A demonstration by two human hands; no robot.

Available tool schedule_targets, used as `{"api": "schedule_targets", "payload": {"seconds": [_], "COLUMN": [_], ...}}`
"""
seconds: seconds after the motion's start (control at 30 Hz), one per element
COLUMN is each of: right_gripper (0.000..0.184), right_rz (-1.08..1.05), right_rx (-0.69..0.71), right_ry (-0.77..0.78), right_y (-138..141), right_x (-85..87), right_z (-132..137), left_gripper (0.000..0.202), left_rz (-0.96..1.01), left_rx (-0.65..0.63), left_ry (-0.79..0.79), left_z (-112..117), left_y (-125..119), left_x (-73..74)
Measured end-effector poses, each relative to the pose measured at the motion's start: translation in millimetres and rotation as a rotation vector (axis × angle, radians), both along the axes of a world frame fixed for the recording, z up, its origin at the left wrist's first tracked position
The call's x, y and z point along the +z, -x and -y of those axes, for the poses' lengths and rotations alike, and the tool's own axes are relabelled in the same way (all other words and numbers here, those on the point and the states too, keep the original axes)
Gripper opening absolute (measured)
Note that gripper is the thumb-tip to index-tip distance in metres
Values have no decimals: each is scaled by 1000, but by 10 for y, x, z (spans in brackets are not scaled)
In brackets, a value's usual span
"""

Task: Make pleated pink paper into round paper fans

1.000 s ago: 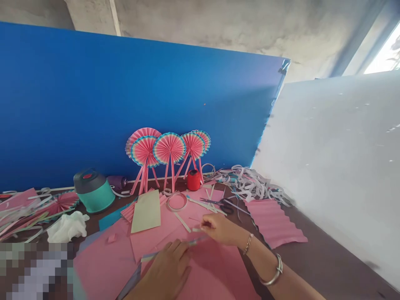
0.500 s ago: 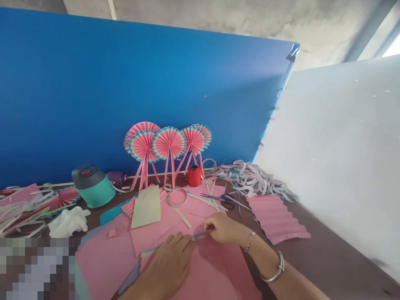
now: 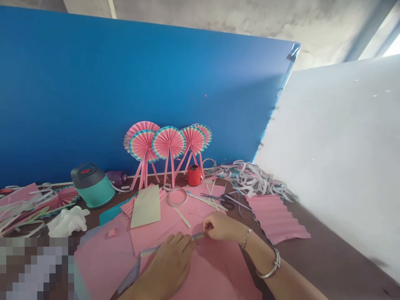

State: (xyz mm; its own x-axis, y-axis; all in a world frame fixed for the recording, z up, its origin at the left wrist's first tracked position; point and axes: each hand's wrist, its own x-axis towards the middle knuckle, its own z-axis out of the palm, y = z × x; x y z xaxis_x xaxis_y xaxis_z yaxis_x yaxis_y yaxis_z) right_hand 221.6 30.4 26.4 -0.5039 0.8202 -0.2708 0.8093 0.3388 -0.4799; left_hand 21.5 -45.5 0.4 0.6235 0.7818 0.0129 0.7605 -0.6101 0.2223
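Thin paper strip [image 3: 181, 243] pinched by R hand [image 3: 219, 227] at right end, held down by L hand [image 3: 170, 262] on pink paper sht [image 3: 215, 271]; hands just apart.

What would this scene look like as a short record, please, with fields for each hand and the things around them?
left hand: rests on a thin paper strip
right hand: fingers hold the strip's far end
right wrist: bracelet, bangle
under the hands: pink paper sheet
nearby: scissors, paper ring, pleated pink paper
farther back: pink paper fans on sticks, red spool
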Motion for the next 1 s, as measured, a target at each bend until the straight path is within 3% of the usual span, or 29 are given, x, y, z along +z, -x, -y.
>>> {"api": "schedule_targets", "payload": {"seconds": [0.6, 1.0], "right_gripper": [22, 22], "right_rz": [19, -2], "right_rx": [-14, -3], "right_ry": [16, 15], "right_y": [37, 15], "right_x": [34, -53], "right_z": [-15, -48], "left_gripper": [37, 48], "left_rz": [-41, -5], "left_rx": [-7, 25], "left_ry": [20, 58], "left_z": [-8, 12], "left_y": [-26, -36], "left_x": [19, 42]}}
